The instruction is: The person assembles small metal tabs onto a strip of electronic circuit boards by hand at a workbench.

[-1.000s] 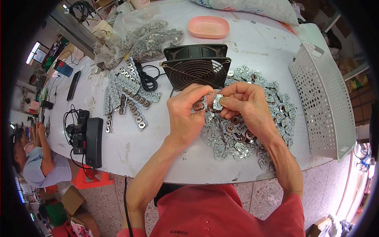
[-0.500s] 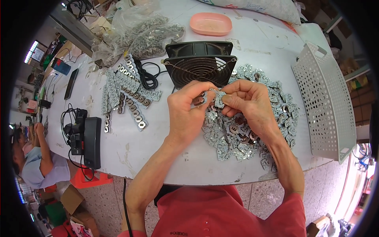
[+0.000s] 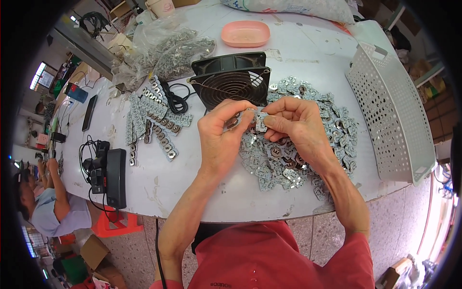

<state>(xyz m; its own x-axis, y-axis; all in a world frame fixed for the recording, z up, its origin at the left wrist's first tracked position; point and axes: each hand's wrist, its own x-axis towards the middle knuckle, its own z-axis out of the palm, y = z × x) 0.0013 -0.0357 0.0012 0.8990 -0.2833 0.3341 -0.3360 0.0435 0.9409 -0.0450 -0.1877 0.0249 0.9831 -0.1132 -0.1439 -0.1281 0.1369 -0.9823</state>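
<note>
Head view: strips (image 3: 147,118) lie well left of the fingers (image 3: 231,110). Left hand (image 3: 216,135): fingers closed on a metal piece (image 3: 232,122). Right hand (image 3: 303,126), just beside: fingertips pinching a plate (image 3: 260,123); join between the two unclear. Pile (image 3: 274,166) below and right. Judged risk: slack pinch drops plate; crooked twist bends it. Lettering: shirt (image 3: 279,255) below fingers, sack (image 3: 293,6) well beyond.

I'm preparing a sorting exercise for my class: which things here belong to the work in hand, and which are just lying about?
Likely belonging:
metal piece in the right hand
loose metal pile
joined metal strips

Seemingly lying about:
pink dish
black phone-like slab
dark-blue container
</note>
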